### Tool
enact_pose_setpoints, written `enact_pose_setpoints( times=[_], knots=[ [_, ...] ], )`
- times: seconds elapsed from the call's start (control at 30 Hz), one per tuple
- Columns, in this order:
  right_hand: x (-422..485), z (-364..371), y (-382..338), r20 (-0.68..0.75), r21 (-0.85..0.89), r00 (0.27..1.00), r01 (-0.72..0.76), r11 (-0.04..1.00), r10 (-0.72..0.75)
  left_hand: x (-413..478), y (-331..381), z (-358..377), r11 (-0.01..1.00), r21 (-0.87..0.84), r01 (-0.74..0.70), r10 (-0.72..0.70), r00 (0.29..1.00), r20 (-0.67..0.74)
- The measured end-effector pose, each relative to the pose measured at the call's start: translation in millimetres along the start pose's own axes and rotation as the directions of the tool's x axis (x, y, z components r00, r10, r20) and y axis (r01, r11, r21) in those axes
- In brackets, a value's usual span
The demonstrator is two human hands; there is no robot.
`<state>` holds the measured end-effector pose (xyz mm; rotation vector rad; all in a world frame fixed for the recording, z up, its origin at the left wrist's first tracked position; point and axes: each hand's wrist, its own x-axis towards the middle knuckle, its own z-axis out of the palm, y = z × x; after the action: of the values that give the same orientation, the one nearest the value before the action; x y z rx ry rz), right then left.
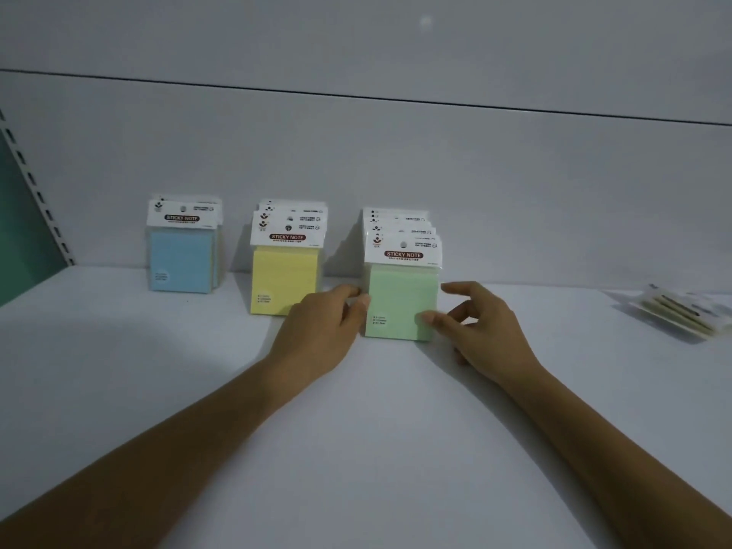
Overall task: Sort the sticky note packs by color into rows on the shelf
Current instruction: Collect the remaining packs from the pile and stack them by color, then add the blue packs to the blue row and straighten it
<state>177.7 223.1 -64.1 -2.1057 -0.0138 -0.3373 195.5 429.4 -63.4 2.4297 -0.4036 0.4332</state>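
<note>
Left hand (321, 326): fingers bent, tips against the left edge of the front green pack (400, 303); whether it pinches or only presses, I cannot tell.
Blue row (180, 251): upright on the shelf (119, 390), far left, by the back wall.
Yellow row (285, 267): upright, between blue and green.
Green row (396, 227): upright behind the front pack, rightmost.
Right hand (479, 326): loosely spread, thumb tip on the pack's lower right face, forefinger near its right edge, holding nothing.
Loose packs (681, 315): lying flat, far right.
Handling: likely light, a stiff paper block in slick wrap with a floppy header card; hold the block's two side edges, low.
</note>
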Motion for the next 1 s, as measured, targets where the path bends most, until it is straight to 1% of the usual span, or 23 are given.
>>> enact_pose_setpoints(
  times=[0.03,0.1,0.17,0.2,0.3,0.4,0.47,0.53,0.67,0.77,0.87,0.9,0.93,1.0],
  knots=[
    [-0.8,-2.6,-1.8,-0.019,0.038,1.000,-0.016,0.999,0.016,-0.2,0.0,-2.5,0.998,-0.056,0.029,-0.031,0.999,-0.040],
    [-1.5,-8.4,-5.4,-0.019,0.141,0.995,-0.093,0.986,0.096,-1.6,0.9,-6.3,0.993,-0.116,0.015,-0.030,0.991,-0.130],
    [-4.8,-18.7,-11.0,0.065,0.228,0.983,-0.185,0.956,0.175,-3.7,11.4,-9.8,0.994,-0.107,-0.037,0.018,0.985,-0.173],
    [-6.6,-25.6,-12.0,0.120,0.217,0.978,-0.193,0.957,0.170,-4.7,20.8,-11.0,0.994,-0.090,-0.065,0.049,0.984,-0.171],
    [-14.0,-58.0,-5.1,0.235,0.073,0.968,-0.103,0.992,0.084,-5.8,63.9,-1.0,0.992,-0.049,-0.119,0.114,0.988,-0.105],
    [-23.1,-100.6,12.7,0.260,-0.086,0.966,0.009,0.996,0.014,-3.6,116.8,29.8,0.986,-0.015,-0.167,0.166,0.984,-0.066],
    [-31.4,-133.5,31.3,0.264,-0.168,0.964,0.059,0.984,-0.012,-1.2,155.4,58.1,0.983,-0.007,-0.184,0.184,0.983,-0.014],
    [-39.7,-169.7,55.1,0.239,-0.206,0.971,0.071,0.976,-0.020,1.6,191.1,90.6,0.983,-0.020,-0.185,0.186,0.981,0.051],
    [-49.1,-247.9,105.3,0.121,-0.227,0.993,0.043,0.973,-0.015,7.0,252.3,162.4,0.982,-0.040,-0.184,0.188,0.971,0.149],
    [-44.8,-296.2,138.3,0.063,-0.236,0.998,0.006,0.972,0.009,16.4,285.4,210.9,0.975,0.042,-0.217,0.204,0.956,0.213],
    [-24.4,-327.6,169.1,0.009,-0.359,0.999,0.037,0.933,-0.036,31.9,299.0,239.2,0.975,0.125,-0.181,0.146,0.958,0.246],
    [-14.4,-333.6,175.6,0.026,-0.406,0.997,0.071,0.911,-0.067,35.9,298.9,244.5,0.975,0.152,-0.161,0.118,0.959,0.256],
    [-4.0,-337.3,180.2,0.073,-0.448,0.993,0.112,0.887,-0.088,38.4,298.1,248.0,0.972,0.181,-0.148,0.097,0.960,0.264],
    [15.3,-337.8,186.4,0.202,-0.514,0.976,0.176,0.840,-0.081,40.2,296.6,250.1,0.970,0.198,-0.143,0.090,0.962,0.256]
  ],
)
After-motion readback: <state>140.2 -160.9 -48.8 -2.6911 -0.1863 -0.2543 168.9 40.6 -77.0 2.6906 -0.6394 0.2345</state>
